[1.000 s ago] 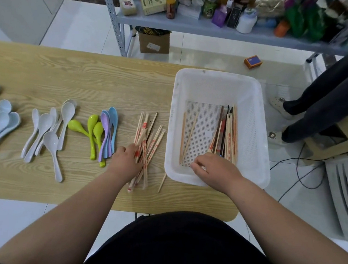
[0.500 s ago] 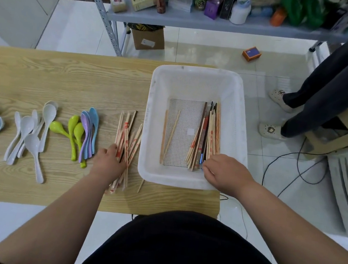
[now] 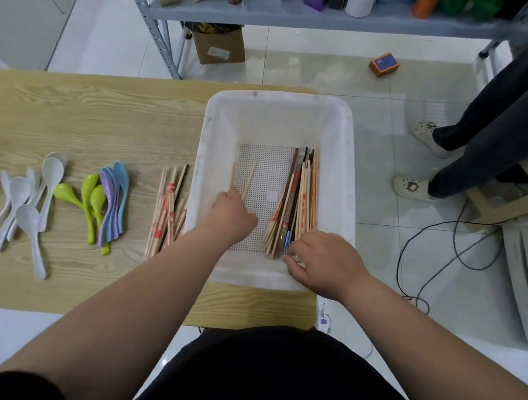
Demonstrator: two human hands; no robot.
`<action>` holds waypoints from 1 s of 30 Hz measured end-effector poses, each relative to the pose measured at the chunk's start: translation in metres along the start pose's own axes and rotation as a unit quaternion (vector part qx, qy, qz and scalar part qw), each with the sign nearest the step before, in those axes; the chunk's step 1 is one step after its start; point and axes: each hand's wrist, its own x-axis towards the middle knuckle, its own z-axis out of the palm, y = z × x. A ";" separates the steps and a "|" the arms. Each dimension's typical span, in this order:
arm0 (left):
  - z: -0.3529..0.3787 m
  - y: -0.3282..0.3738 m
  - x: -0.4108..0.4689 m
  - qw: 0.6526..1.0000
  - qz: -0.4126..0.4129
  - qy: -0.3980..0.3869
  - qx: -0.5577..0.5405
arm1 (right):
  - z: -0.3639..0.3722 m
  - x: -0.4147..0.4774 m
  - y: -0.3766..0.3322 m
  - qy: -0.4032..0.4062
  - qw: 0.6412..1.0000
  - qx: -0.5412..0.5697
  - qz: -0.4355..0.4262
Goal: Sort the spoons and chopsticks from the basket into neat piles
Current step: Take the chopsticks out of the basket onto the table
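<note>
1. Left hand is inside the white basket. The index finger points forward and the other fingers are curled under; I cannot tell whether they hold anything.
2. Two loose chopsticks lie on the basket floor just beyond that index fingertip, which is at the near end of the left one.
3. Right hand is at the basket's near right corner, fingers slightly spread and bent.
4. Mixed chopstick bundle runs away from the right fingertips, which are at its near ends. Pinch or mere touch: cannot tell.
5. Sorted chopstick pile lies on the table, just left of the left wrist and outside the basket wall.
6. Further left of both hands, in order: purple and blue spoons, green spoons, white spoons.
</note>
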 end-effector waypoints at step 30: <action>0.056 0.040 0.035 1.000 -0.016 -0.018 0.016 | 0.000 0.000 -0.002 0.038 0.999 0.025 -0.008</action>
